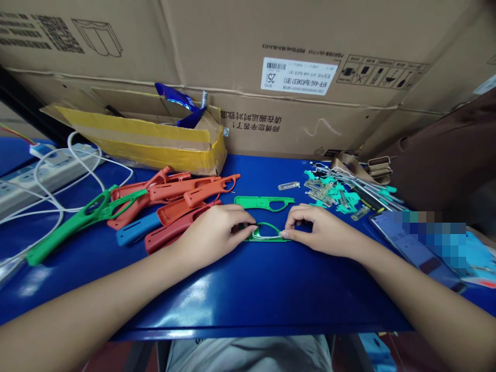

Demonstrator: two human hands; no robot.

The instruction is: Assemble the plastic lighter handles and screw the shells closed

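A green lighter casing half [267,239] with an oval trigger opening lies low on the blue table. A thin white wire [266,237] curves along it. My left hand [219,232] is closed, thumb and fingertips pinched at the casing's left part, which they partly hide. At the right end, my right hand [315,230] pinches thumb and forefinger on the white wire against the casing. Just beyond them lies another green casing half [263,203], untouched. A small clear plastic piece [289,186] rests farther back.
Orange-red casing halves [174,190], a blue one [138,227] and a green one [70,227] pile up left. Right are turquoise parts [346,199], metal rods [372,188] and a phone [411,248]. Behind stand a yellow-taped box [143,137] and large cartons [240,51]; white cables [58,201] lie left.
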